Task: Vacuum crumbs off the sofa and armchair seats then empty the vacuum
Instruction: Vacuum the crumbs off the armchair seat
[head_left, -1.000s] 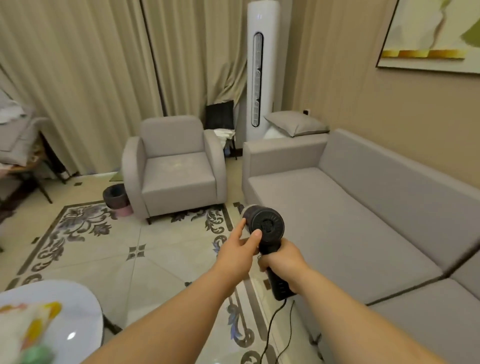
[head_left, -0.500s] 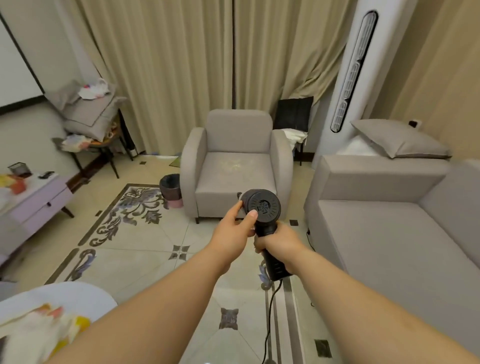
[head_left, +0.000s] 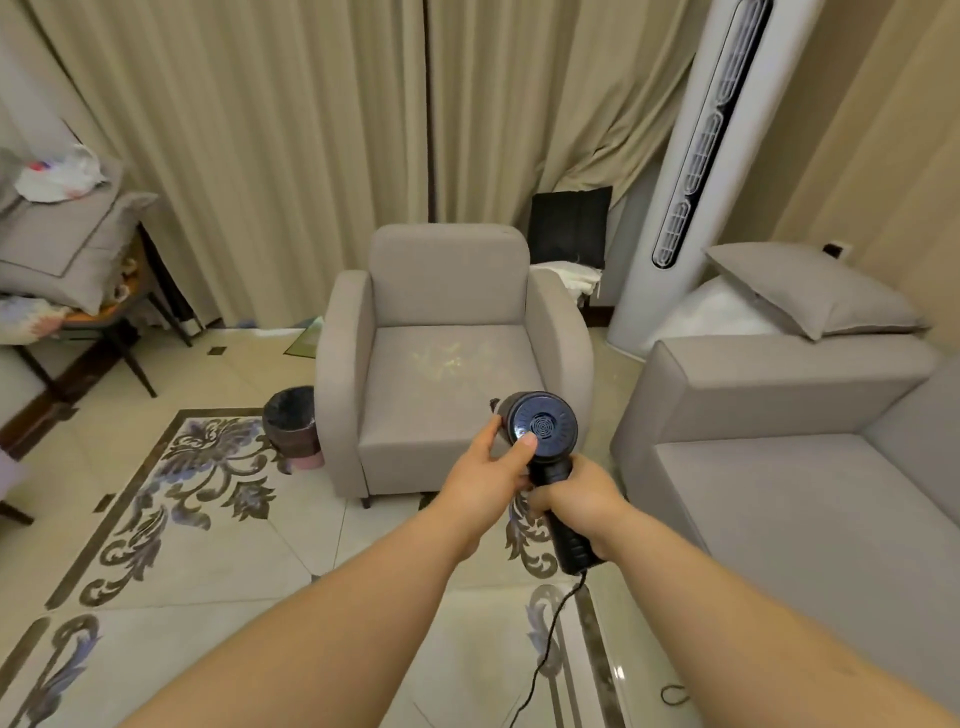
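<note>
The person holds a black handheld vacuum (head_left: 543, 431) out in front of the grey armchair (head_left: 447, 358), whose seat is strewn with pale crumbs (head_left: 441, 361); the right hand (head_left: 576, 501) is wrapped tight round the handle. The left hand (head_left: 485, 480) cups the round body, thumb pressed on its vented rear cap, where no brand or lettering can be made out. The grey sofa (head_left: 779, 467) stands to the right, a lined bin (head_left: 291, 426) beside the armchair's left arm.
</note>
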